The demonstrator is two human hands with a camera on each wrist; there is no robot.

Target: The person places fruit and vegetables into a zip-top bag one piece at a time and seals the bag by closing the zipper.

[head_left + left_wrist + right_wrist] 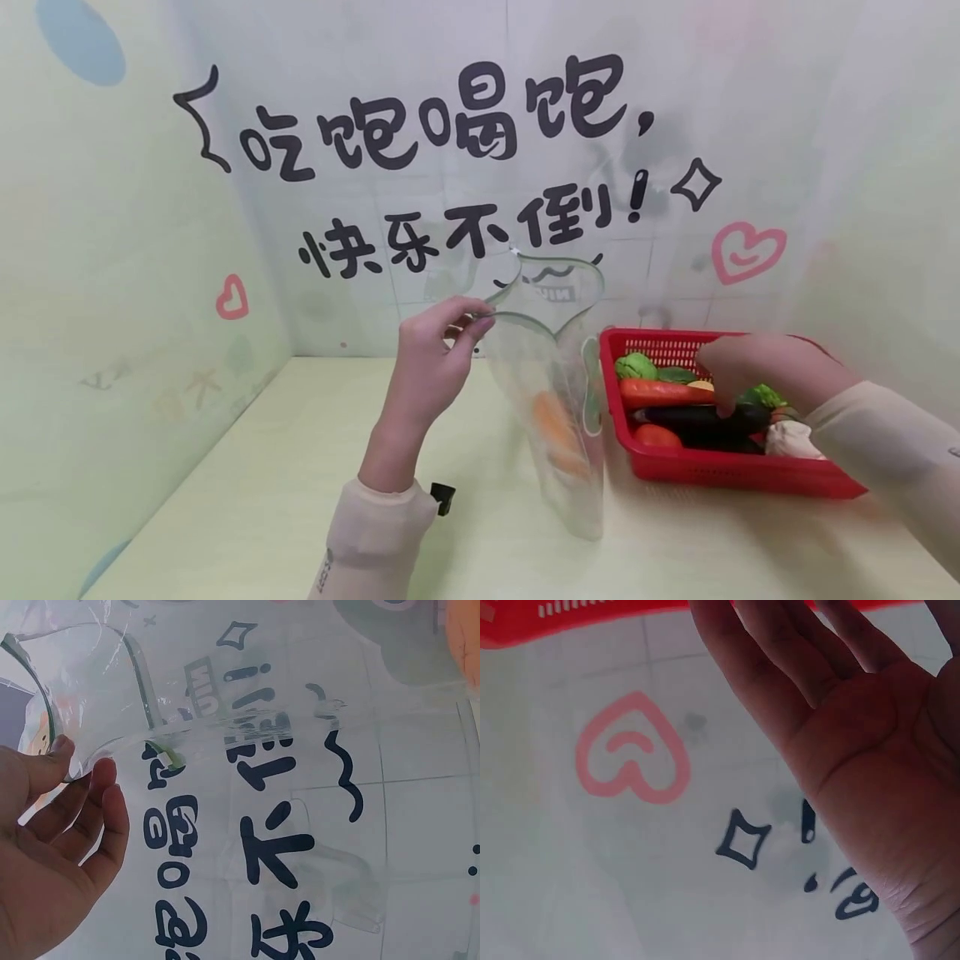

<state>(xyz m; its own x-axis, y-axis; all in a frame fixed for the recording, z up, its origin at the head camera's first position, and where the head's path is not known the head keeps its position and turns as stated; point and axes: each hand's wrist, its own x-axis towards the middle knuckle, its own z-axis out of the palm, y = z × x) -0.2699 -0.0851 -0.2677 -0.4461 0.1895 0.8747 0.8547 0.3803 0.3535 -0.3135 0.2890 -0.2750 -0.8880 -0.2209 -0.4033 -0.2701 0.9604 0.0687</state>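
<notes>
My left hand (438, 354) pinches the green-edged rim of a clear zip bag (517, 375) between thumb and fingers. The bag stands upright with its mouth spread apart, and an orange, carrot-like thing (558, 433) shows through its side. In the left wrist view, the same hand (67, 825) holds the rim. My right hand (757, 371) reaches down into a red basket (735, 475), over a dark eggplant (697, 415) and next to a carrot (660, 392). Its fingers look extended in the right wrist view, but their tips are out of sight.
Also in the basket lie a green vegetable (636, 365), a tomato (657, 436), a whitish bulb (791, 440) and leafy greens (761, 396). A small black object (443, 498) shows beside the left sleeve. A printed wall (345, 317) stands behind the pale table (247, 500).
</notes>
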